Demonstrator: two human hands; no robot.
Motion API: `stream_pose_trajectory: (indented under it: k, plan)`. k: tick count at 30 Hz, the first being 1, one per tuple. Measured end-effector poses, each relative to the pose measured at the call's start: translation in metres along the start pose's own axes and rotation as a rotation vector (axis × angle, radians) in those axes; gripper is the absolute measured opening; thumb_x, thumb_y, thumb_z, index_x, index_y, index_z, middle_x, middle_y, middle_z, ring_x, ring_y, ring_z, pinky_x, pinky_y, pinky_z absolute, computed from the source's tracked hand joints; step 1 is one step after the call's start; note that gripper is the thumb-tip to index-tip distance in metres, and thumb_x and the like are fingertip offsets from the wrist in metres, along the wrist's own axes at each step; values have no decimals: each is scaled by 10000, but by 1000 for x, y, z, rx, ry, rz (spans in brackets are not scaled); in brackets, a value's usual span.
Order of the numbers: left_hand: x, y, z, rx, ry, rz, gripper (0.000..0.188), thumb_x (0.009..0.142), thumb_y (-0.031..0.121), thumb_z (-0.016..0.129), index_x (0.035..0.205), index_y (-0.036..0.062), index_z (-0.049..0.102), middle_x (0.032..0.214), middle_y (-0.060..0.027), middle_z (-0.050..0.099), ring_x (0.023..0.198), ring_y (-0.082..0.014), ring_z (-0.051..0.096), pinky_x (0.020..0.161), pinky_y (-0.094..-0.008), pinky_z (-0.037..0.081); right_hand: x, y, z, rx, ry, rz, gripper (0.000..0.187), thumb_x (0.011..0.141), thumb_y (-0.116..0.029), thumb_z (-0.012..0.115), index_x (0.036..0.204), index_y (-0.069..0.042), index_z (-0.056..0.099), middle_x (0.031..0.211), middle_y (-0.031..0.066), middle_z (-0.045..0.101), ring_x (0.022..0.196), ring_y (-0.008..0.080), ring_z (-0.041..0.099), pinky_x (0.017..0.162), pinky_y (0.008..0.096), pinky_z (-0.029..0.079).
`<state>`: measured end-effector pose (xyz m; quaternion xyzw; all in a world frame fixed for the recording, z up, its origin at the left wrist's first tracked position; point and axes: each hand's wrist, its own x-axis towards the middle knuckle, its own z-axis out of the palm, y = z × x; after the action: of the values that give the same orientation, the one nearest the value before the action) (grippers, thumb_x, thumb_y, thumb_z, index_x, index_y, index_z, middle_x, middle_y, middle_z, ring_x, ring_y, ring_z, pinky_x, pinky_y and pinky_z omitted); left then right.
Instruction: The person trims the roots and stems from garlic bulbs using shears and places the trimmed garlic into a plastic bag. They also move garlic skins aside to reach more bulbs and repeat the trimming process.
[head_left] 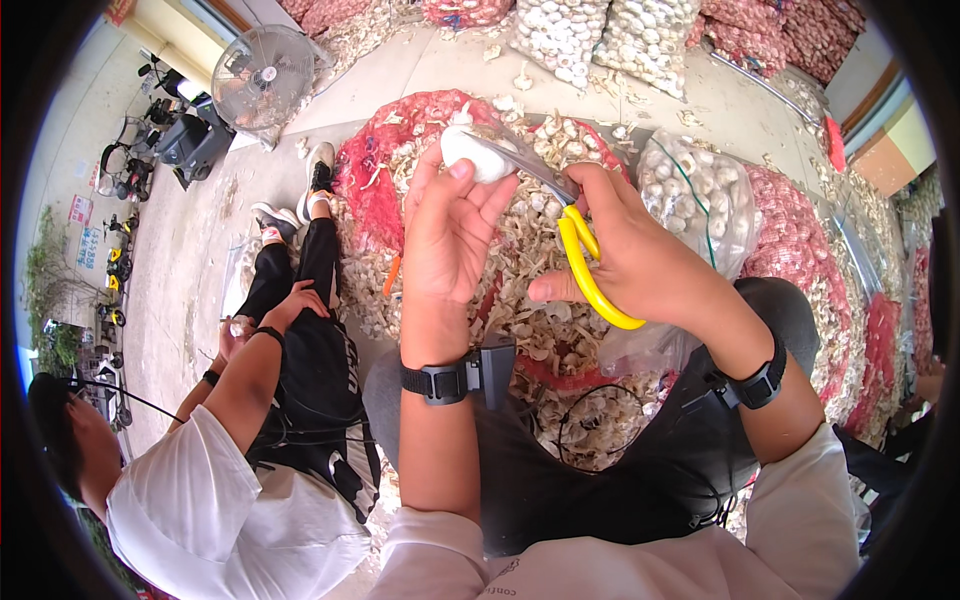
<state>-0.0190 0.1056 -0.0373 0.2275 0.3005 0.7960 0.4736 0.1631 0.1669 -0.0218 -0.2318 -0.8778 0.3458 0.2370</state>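
My left hand (445, 240) is raised over a heap of garlic, its fingers closed round a white garlic bulb (470, 158). In my right hand (645, 255) is a pair of scissors (588, 285) with yellow handles. Their metal blades point up and left and lie against the upper right side of the bulb; whether they touch the stem is too small to tell. My right thumb sticks out through the handles. Below both hands, loose garlic and dry peelings (530, 300) fill an opened red mesh sack (375, 165). An orange-handled tool (392, 275) lies left of my left wrist.
A clear plastic bag of garlic bulbs (690, 190) stands just right of the heap. Farther right lies a full red mesh sack (795, 235). At my left sits a co-worker (235, 490); a standing fan (265, 75) is beyond. Filled garlic bags (645, 40) line the back.
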Motion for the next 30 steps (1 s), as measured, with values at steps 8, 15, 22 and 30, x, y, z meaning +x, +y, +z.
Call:
stream_pose_trajectory:
  k: [8, 15, 22, 30]
  plan:
    - [2, 1, -8, 41, -38, -93, 383, 901, 216, 569, 1203, -6, 492, 1068, -152, 646, 937, -253, 678, 822, -335, 587, -1, 3, -4, -159, 32, -79, 889, 669, -551, 805, 1182, 58, 411, 996, 269, 512, 956, 424, 538, 847, 462, 460]
    - [3, -2, -9, -8, -78, -152, 407, 893, 253, 589, 1199, 2, 495, 1058, -156, 650, 911, -265, 684, 795, -322, 593, -2, 4, -4, -185, 64, -104, 870, 676, -549, 798, 1168, 57, 415, 972, 257, 505, 957, 417, 536, 825, 449, 460]
    - [5, -6, -13, -2, -106, -158, 442, 874, 263, 610, 1210, 1, 495, 1048, -161, 649, 890, -267, 685, 773, -311, 598, 6, -5, -17, -220, -20, 121, 604, 762, -375, 772, 1121, 8, 473, 860, 238, 596, 803, 408, 620, 702, 454, 499]
    - [6, -3, -8, -147, -63, -160, 557, 868, 357, 558, 1256, -35, 477, 1065, -209, 630, 835, -292, 673, 733, -318, 593, 11, 5, -17, -27, 72, 249, 461, 804, -314, 738, 1055, 7, 523, 809, 229, 643, 818, 380, 659, 713, 432, 508]
